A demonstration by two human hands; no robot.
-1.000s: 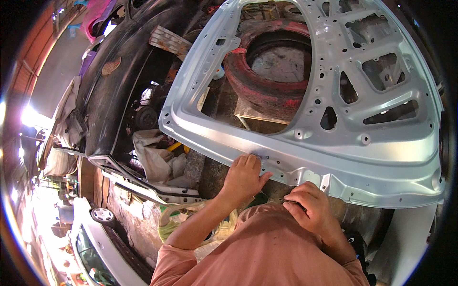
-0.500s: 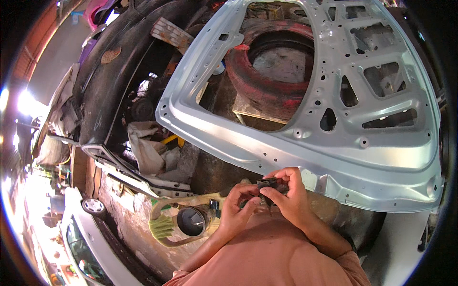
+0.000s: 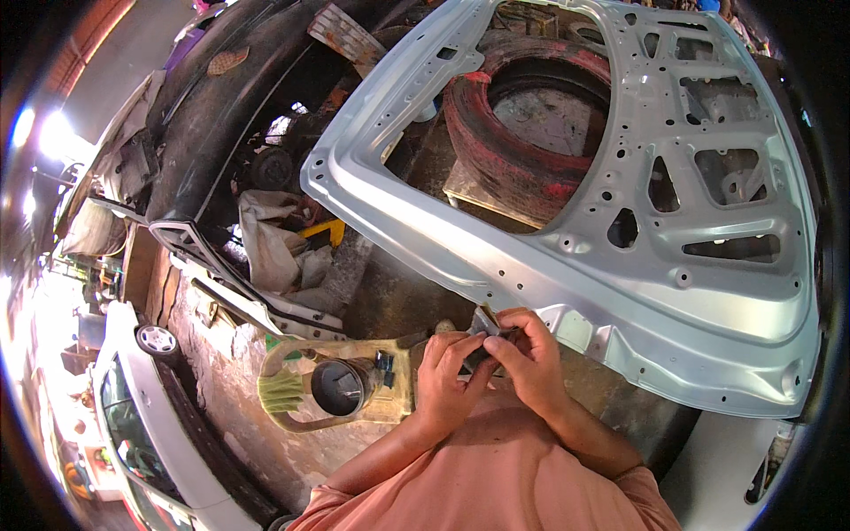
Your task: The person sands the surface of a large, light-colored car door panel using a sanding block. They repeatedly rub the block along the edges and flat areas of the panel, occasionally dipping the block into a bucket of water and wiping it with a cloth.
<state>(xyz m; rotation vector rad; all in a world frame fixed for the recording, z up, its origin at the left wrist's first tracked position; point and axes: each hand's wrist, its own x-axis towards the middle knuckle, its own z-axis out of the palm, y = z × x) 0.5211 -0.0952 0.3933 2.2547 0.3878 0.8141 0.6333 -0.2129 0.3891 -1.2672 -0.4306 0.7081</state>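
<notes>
Close to my body, in front of the pink shirt, both hands meet on a small folded dark grey sheet point(image 3: 484, 327) that looks like sandpaper. My left hand point(image 3: 447, 372) pinches its lower left side, fingers curled. My right hand point(image 3: 529, 361) grips the other side between thumb and fingers. The fingers cover much of the sheet; a corner sticks up above them. Just beyond lies a large silver-grey vehicle door panel point(image 3: 611, 288) with many cut-outs, its near edge close to my right hand.
A red-smeared tyre point(image 3: 469, 115) shows under the panel's big opening. Left of my hands, a pale plastic chair point(image 3: 404, 394) bears a dark bucket point(image 3: 361, 379). A dark car body point(image 3: 199, 133) stands at the far left, a white car point(image 3: 146, 442) at the near left.
My hands have drawn closer together, and the sheet is now tilted with a corner pointing up. The view has shifted, so the panel and chair sit differently in it.
</notes>
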